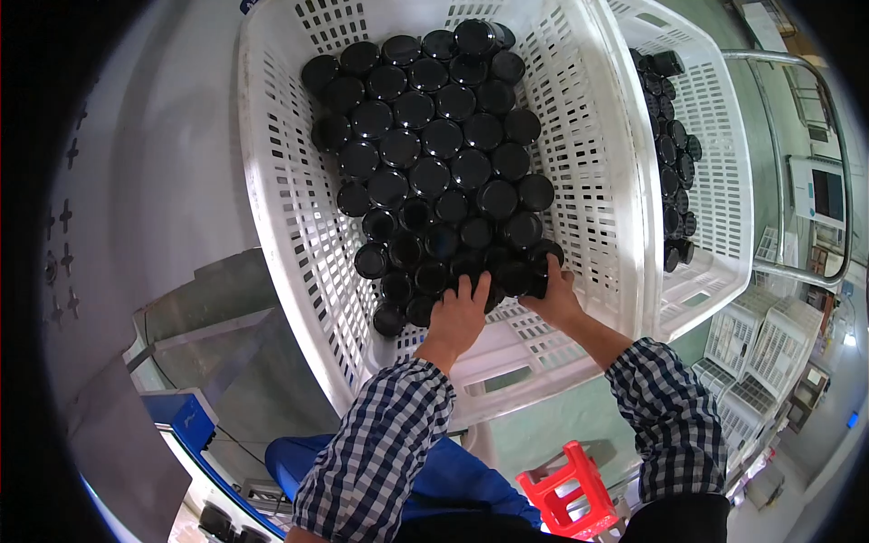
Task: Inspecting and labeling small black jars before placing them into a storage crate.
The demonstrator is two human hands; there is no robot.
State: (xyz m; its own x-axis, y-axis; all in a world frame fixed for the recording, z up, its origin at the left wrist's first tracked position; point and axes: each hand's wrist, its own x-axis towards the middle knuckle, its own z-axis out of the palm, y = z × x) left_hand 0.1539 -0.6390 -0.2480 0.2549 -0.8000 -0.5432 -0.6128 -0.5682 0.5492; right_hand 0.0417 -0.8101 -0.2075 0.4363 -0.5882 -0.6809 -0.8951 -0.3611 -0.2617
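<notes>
A white perforated plastic crate stands before me, with many glossy black cylindrical containers packed in rows inside. At its near end, my left hand reaches over the front containers, fingers spread and touching them. What lies under the left palm is hidden. To its right, my right hand has thumb and fingers around a black cylindrical container by the crate's right wall. Both forearms wear checked sleeves.
A second white crate with black containers adjoins on the right, beside a metal tube handle. A red plastic stool stands below. On the left is a grey metal panel. White crates are stacked at far right.
</notes>
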